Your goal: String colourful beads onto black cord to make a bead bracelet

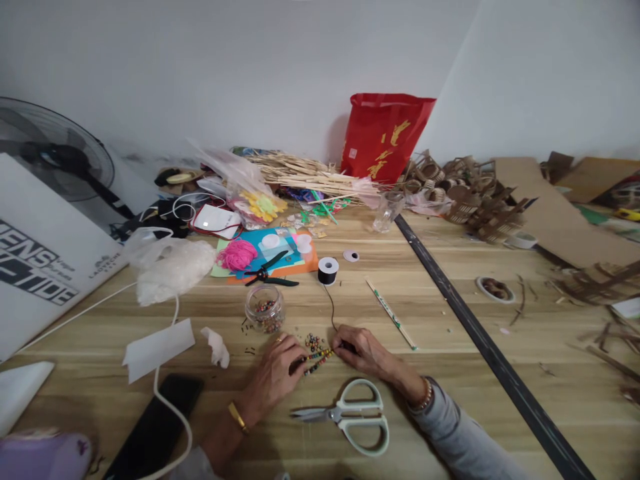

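Observation:
Between my hands runs a string of colourful beads (319, 363), doubled into two rows. My left hand (279, 371) is closed with its fingertips at the string's left end. At its right end, my right hand (361, 349) pinches the string where the black cord comes in. That cord leads back to a white-topped spool (328, 270). Loose beads (314, 343) lie in a small heap just beyond the string. A clear jar (265, 310) with more beads stands beyond my left hand. Scissors (345, 415) with pale green handles lie nearer to me.
Dark-handled pliers (270, 272) and pink yarn (238, 255) rest on coloured sheets at the back left. A paper-wrapped chopstick packet (391, 313) lies beyond my right hand. A black strip (480, 340) crosses the table. A phone (155, 427) and white cable (173, 410) are at the left.

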`<state>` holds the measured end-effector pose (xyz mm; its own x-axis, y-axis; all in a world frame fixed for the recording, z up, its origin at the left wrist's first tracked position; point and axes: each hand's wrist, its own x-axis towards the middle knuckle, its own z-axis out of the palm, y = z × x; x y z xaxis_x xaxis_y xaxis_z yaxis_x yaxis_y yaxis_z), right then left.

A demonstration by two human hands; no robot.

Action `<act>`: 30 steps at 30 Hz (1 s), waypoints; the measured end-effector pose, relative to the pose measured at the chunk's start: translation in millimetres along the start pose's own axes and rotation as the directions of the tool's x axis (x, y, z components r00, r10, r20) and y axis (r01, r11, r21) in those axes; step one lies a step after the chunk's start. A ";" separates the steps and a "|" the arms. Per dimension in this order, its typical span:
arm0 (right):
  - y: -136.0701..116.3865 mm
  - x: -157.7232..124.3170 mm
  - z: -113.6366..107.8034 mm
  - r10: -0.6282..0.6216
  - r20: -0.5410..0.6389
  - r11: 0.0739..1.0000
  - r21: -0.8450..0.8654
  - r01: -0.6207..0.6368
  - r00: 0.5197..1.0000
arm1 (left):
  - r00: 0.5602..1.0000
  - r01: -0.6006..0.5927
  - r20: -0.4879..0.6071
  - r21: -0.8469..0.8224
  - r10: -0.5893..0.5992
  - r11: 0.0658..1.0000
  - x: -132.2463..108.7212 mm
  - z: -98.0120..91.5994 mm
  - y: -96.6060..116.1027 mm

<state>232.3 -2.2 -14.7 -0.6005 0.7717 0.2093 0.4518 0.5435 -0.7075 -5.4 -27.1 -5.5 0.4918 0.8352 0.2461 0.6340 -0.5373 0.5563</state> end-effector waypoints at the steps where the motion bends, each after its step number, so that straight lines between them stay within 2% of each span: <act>1: 0.1 -0.1 0.2 0.000 -0.003 1.000 -0.001 0.000 1.000 | 1.000 0.002 0.010 -0.007 -0.002 1.000 0.2 -2.0 -0.4; 10: 0.3 0.0 0.0 -0.004 0.002 1.000 -0.004 0.004 1.000 | 0.995 0.055 0.087 -0.083 -0.048 0.995 -2.1 -21.1 -10.5; 15: -0.3 0.1 -0.1 0.001 0.016 1.000 -0.003 -0.001 1.000 | 0.994 0.037 0.103 -0.090 -0.027 0.995 -3.6 -21.5 -12.8; 22: -0.1 -0.2 0.7 -0.006 0.011 1.000 -0.004 0.007 1.000 | 0.987 0.071 0.144 -0.030 -0.066 0.997 -2.1 -24.0 -9.6; 30: 0.6 -0.2 1.1 0.000 0.018 1.000 -0.005 0.000 1.000 | 0.987 0.049 0.154 -0.063 -0.039 0.997 -4.1 -22.8 -16.1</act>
<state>231.9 -2.5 -15.9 -0.6125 0.7655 0.1970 0.4548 0.5452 -0.7042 -31.2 -19.2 2.6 0.5531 0.8272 0.0993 0.6183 -0.4875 0.6165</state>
